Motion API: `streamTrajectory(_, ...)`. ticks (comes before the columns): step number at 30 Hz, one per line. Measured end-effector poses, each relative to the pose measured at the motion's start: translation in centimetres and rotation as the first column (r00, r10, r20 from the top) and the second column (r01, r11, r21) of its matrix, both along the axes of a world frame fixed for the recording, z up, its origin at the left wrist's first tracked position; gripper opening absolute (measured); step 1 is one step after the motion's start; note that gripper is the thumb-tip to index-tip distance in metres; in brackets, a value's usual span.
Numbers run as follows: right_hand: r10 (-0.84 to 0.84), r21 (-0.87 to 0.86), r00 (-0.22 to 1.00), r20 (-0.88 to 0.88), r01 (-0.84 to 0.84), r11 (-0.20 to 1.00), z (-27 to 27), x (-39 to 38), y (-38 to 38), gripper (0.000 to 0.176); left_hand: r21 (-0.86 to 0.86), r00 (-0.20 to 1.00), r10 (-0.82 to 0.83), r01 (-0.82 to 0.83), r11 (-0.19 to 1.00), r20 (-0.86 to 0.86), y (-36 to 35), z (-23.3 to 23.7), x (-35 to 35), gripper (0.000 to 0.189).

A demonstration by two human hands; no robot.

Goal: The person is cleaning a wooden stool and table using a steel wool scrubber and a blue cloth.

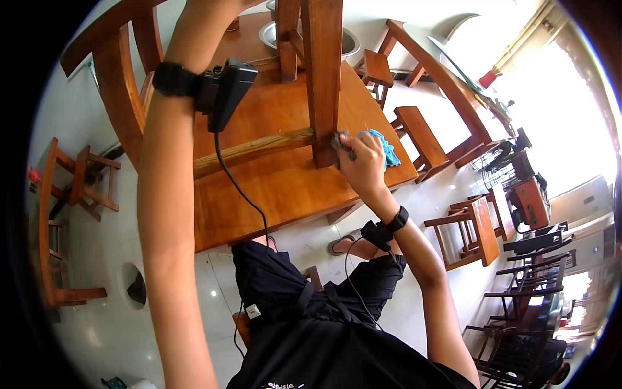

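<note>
My right hand (pixel 364 162) is closed around a dark grey scouring pad (pixel 338 148). It presses the pad against the lower end of a brown wooden leg (pixel 324 78). This leg belongs to a piece of wooden furniture that stands on the wooden table (pixel 259 207), with a lighter wooden rail (pixel 259 152) joining it low down. A crumpled blue cloth (pixel 389 150) lies on the table just beyond my right hand. My left hand (pixel 210 16) reaches up past the top edge of the view, so its fingers are hidden.
Metal bowls (pixel 350 44) sit at the table's far end. A wooden chair back (pixel 120 71) rises at the left. Wooden stools (pixel 420 139) stand on the tiled floor to the right, with dark chairs (pixel 531 285) farther off. Cables hang from both wrist devices.
</note>
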State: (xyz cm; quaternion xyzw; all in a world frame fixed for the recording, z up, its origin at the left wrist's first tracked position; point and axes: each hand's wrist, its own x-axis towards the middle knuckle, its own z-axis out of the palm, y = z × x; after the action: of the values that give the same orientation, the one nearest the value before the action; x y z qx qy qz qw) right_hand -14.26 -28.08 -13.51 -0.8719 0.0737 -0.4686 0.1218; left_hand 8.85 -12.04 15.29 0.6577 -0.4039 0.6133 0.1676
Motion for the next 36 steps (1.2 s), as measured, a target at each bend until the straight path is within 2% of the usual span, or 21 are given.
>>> streamTrajectory(1,0.005,-0.006,0.994,0.106,-0.004,1.000,1.4,0.6,0.8,0.023,0.001,1.000,0.002,-0.002,1.000,0.000,0.0,0.0,0.1,0.081)
streamTrajectory(2,0.013,-0.004,0.995,0.104,-0.013,1.000,1.3,1.4,1.1,0.023,0.002,1.000,-0.028,0.028,1.000,0.006,0.0,0.0,0.2,0.081)
streamTrajectory(4,0.021,0.009,0.975,0.223,-0.024,1.000,1.3,2.8,1.5,0.023,0.006,0.999,-0.048,0.048,0.999,0.016,0.3,0.1,0.0,0.081)
streamTrajectory(6,0.046,-0.032,0.963,0.264,-0.039,0.999,-1.1,3.0,1.0,0.021,0.046,0.997,-0.014,0.018,0.999,-0.073,0.3,0.1,-0.2,0.080)
streamTrajectory(9,0.004,-0.083,0.994,0.106,0.005,0.997,-4.0,0.9,1.6,0.023,0.021,0.997,-0.048,0.049,0.999,-0.058,0.0,0.1,-0.1,0.081)
streamTrajectory(12,0.011,-0.017,1.000,-0.024,-0.012,1.000,-4.9,-0.2,1.2,0.024,0.027,0.997,-0.004,0.006,1.000,-0.081,0.3,0.1,-0.5,0.079)
streamTrajectory(16,0.031,0.026,0.999,-0.021,-0.030,0.999,0.4,0.1,1.1,0.025,0.029,0.998,-0.036,0.037,0.999,-0.056,0.3,0.2,-0.5,0.078)
streamTrajectory(19,0.082,0.069,0.973,0.215,-0.099,0.993,2.9,1.6,1.1,0.023,0.031,0.995,-0.065,0.067,0.997,-0.069,0.5,0.2,-0.6,0.077)
streamTrajectory(21,0.045,0.024,0.982,0.184,-0.051,0.998,0.9,2.2,1.2,0.021,0.020,0.996,-0.077,0.078,0.997,-0.043,0.4,0.2,-0.5,0.077)
streamTrajectory(23,-0.002,-0.116,0.994,0.112,0.015,0.993,-0.5,1.7,1.7,0.021,0.015,0.997,-0.066,0.067,0.998,-0.045,0.2,0.2,-0.5,0.076)
streamTrajectory(27,0.056,-0.054,0.998,0.012,-0.056,0.997,-3.8,0.6,1.9,0.022,0.006,0.996,-0.031,0.031,0.999,-0.082,0.1,0.1,-0.8,0.074)
streamTrajectory(28,0.054,-0.060,0.998,0.019,-0.053,0.997,-3.2,0.7,1.7,0.022,0.000,0.997,-0.033,0.033,0.999,-0.074,0.1,0.2,-0.8,0.074)
streamTrajectory(30,0.081,0.130,0.995,-0.063,-0.072,0.989,-1.6,0.6,1.5,0.022,0.001,0.993,-0.070,0.070,0.998,-0.094,0.2,0.1,-0.9,0.071)
streamTrajectory(31,0.116,0.165,0.993,-0.018,-0.111,0.980,0.6,0.8,1.8,0.021,-0.005,0.995,-0.056,0.056,0.998,-0.079,0.2,0.0,-1.1,0.068)
streamTrajectory(32,0.120,0.161,0.993,-0.012,-0.116,0.980,2.9,1.3,2.0,0.021,-0.008,0.996,-0.053,0.052,0.999,-0.072,0.2,0.0,-1.1,0.068)
streamTrajectory(34,0.133,0.110,0.975,0.178,-0.154,0.982,7.5,2.6,2.4,0.024,-0.001,0.993,-0.085,0.085,0.996,-0.078,0.2,0.1,-1.2,0.066)
streamTrajectory(35,0.136,0.110,0.974,0.180,-0.157,0.981,9.5,3.5,2.4,0.024,0.014,0.992,-0.069,0.071,0.997,-0.107,0.4,0.2,-1.5,0.064)
streamTrajectory(36,0.157,0.015,0.948,0.277,-0.168,0.986,11.3,4.4,2.4,0.026,0.016,0.992,-0.069,0.071,0.997,-0.107,0.5,0.3,-1.5,0.064)
